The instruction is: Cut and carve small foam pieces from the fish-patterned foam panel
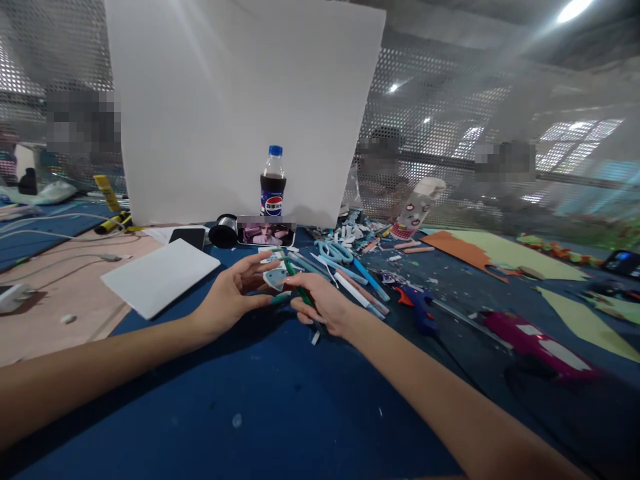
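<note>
My left hand curls its fingers and thumb round a small pale blue and white piece, held above the blue table. What the piece is made of I cannot make out. My right hand grips a slim green pen-like tool, its upper end close against the pale piece. Part of the tool is hidden behind my fingers. Just beyond my right hand lie light-blue-handled scissors and several blue, white and pinkish sticks. A tiny white scrap rests below my right hand.
Behind my hands, a cola bottle and a phone showing a picture stand before a white board. White sheets lie left. To the right are paper scraps, a blue glue gun and a magenta tool.
</note>
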{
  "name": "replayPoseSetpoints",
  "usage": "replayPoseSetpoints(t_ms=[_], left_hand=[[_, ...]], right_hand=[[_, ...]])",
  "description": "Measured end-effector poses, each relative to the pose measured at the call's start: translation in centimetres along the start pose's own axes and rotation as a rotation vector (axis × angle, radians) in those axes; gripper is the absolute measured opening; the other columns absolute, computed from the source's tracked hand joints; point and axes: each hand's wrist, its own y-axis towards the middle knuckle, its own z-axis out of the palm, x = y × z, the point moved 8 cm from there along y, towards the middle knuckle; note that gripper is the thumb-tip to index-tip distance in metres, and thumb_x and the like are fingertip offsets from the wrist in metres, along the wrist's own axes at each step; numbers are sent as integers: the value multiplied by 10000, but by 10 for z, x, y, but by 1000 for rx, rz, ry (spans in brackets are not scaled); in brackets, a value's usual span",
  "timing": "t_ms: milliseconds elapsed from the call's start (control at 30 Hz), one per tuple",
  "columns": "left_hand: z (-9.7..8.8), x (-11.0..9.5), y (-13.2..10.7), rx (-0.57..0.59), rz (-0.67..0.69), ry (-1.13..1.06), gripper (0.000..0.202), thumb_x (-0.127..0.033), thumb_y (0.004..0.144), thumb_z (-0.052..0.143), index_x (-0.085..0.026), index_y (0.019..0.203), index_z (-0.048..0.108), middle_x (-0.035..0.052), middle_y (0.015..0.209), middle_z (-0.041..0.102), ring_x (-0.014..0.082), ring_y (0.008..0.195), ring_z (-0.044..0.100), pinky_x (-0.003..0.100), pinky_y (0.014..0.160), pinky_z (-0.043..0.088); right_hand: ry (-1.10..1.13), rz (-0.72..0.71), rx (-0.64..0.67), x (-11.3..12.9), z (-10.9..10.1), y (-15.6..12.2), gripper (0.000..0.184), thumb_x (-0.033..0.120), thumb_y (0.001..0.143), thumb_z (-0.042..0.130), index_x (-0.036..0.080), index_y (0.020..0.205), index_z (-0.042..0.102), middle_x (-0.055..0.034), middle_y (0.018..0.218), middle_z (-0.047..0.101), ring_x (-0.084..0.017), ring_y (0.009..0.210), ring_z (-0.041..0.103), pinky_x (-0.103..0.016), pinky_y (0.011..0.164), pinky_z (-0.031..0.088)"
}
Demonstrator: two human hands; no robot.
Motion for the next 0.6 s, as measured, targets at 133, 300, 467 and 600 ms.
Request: replayPoseSetpoints(t_ms=[133, 300, 467, 600], left_hand=[[-1, -1, -1, -20, 5, 41, 655, -146, 617, 700, -163, 1213, 429, 110, 1151, 602, 269, 1078, 556, 416, 872, 501], [-1, -2, 0, -17, 11, 70, 621, -127, 619, 683, -170, 1190, 442, 95, 1111, 613, 253, 1066, 560, 394, 848, 512], [-8, -3, 0, -81, 46, 175, 549, -150, 631, 682, -176, 1136, 469, 64, 1011, 622, 220, 1000, 582, 397, 885, 484], [-12, -2, 0, -108, 62, 191, 534, -158, 635, 675, -175, 1128, 471, 47, 975, 605, 194, 957, 584, 383, 886, 475]], right_hand=[[-21, 33, 68, -2, 8, -2, 192, 205, 845, 430, 149, 678, 507, 115, 283, 297, -22, 215, 216, -148, 321, 294], [-36, 26, 53, -2, 8, -1, 197, 194, 838, 430, 162, 647, 468, 116, 259, 294, -29, 198, 198, -155, 309, 286], [-42, 12, 56, -3, 8, 0, 146, 199, 823, 447, 161, 686, 482, 120, 255, 274, -40, 206, 202, -161, 311, 294], [-2, 0, 14, -2, 5, 0, 168, 213, 836, 413, 145, 711, 501, 100, 329, 346, -23, 230, 217, -152, 315, 262]])
